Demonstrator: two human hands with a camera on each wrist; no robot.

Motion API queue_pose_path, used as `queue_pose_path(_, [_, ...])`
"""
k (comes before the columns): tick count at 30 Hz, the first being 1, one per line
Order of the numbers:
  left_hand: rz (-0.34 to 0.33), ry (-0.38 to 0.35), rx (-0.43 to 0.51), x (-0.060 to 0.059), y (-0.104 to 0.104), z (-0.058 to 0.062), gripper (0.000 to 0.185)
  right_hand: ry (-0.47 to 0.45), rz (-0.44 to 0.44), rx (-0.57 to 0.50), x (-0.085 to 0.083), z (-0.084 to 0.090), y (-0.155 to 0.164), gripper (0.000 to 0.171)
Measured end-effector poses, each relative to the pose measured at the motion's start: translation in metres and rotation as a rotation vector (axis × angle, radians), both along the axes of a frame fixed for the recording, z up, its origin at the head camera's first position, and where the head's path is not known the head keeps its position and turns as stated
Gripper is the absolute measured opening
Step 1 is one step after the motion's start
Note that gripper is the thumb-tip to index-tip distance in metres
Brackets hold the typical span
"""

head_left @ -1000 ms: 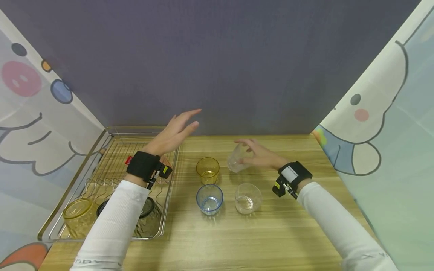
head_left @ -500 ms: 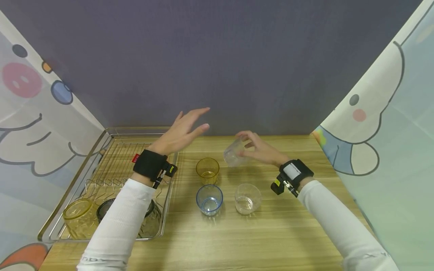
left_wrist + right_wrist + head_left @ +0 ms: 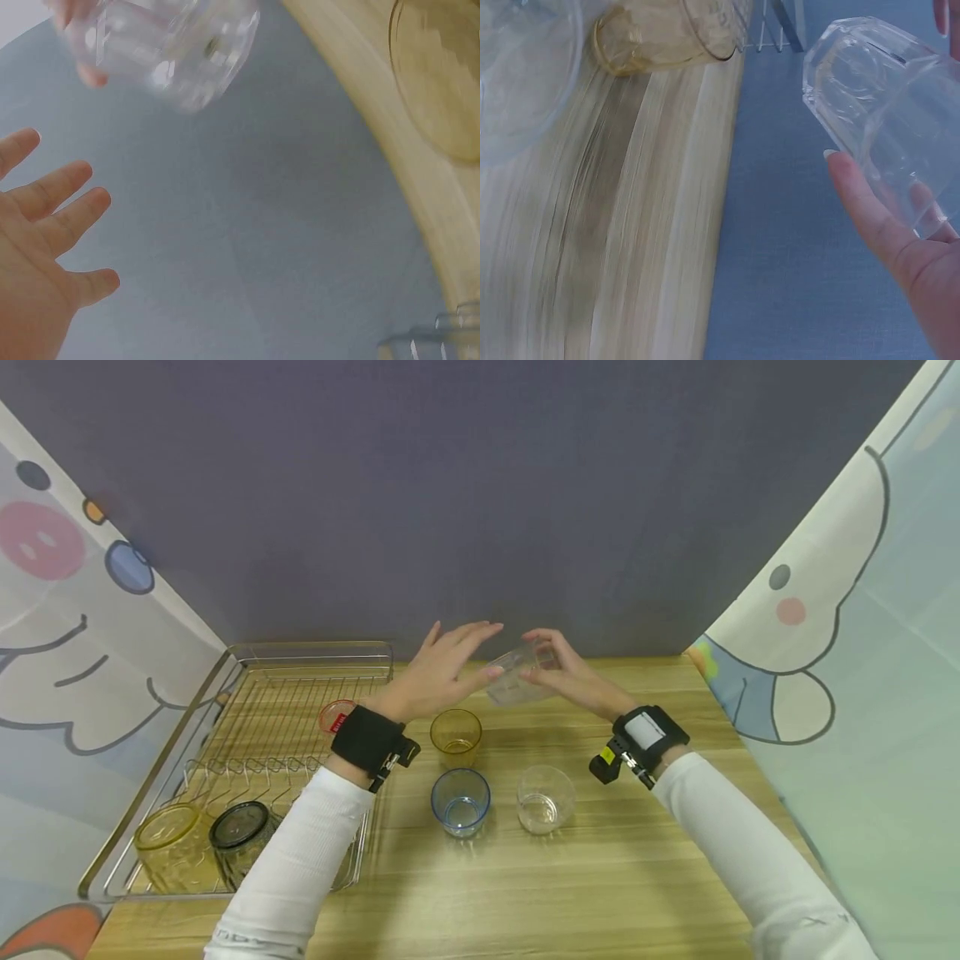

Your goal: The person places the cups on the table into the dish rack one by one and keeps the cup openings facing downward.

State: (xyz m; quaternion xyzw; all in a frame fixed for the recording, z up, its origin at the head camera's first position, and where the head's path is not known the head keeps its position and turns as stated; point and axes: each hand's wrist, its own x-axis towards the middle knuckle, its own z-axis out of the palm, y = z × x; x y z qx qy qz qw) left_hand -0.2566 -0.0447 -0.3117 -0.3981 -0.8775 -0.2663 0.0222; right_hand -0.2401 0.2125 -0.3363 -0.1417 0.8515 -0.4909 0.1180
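Note:
My right hand (image 3: 581, 681) grips a clear drinking glass (image 3: 513, 687) above the back of the table. The glass lies tilted on its side, its faceted base (image 3: 847, 71) toward my left hand and its rim near my right palm. My left hand (image 3: 438, 672) has its fingers spread and extended beside that base; in the left wrist view a gap separates its fingertips from the glass. Below the hands stand an amber glass (image 3: 456, 739), a blue-rimmed glass (image 3: 461, 803) and a second clear glass (image 3: 545, 802), all upright on the wooden table.
At the left stands a wire dish rack (image 3: 213, 685). Its front part holds a yellow glass (image 3: 174, 852) and a dark glass (image 3: 243, 839) upside down; another is mostly behind my left sleeve (image 3: 303, 860). A red-edged round item (image 3: 337, 716) is farther back. A grey wall (image 3: 480, 510) borders the table.
My left hand has moved right, from over the rack to beside the held glass. My right hand has raised that glass slightly and tipped it further onto its side.

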Motion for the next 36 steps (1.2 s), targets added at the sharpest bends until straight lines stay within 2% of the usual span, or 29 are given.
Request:
queue_pose_path(7, [-0.031, -0.057, -0.014, 0.002, 0.02, -0.015, 0.102, -0.044, 0.019, -0.156, -0.001, 0.001, -0.005, 0.06])
queue_pose_path(12, [-0.036, -0.069, -0.033, 0.003, 0.029, -0.026, 0.099, -0.05, 0.0, -0.182, -0.001, -0.001, -0.005, 0.061])
queue_pose_path(15, [-0.049, -0.08, -0.011, 0.004, 0.031, -0.031, 0.098, -0.062, -0.007, -0.2, -0.001, -0.003, -0.005, 0.06])
queue_pose_path(23, [-0.064, -0.117, 0.08, 0.003, 0.03, -0.04, 0.07, -0.084, 0.02, -0.292, -0.001, -0.004, -0.01, 0.059])
queue_pose_path(29, [-0.011, -0.232, 0.239, 0.002, 0.028, -0.046, 0.068, -0.095, 0.036, -0.337, 0.0, -0.005, -0.015, 0.053])
queue_pose_path(36, [0.077, -0.422, 0.57, 0.007, 0.032, -0.058, 0.06, -0.131, -0.032, -0.38, 0.003, -0.007, -0.025, 0.054])
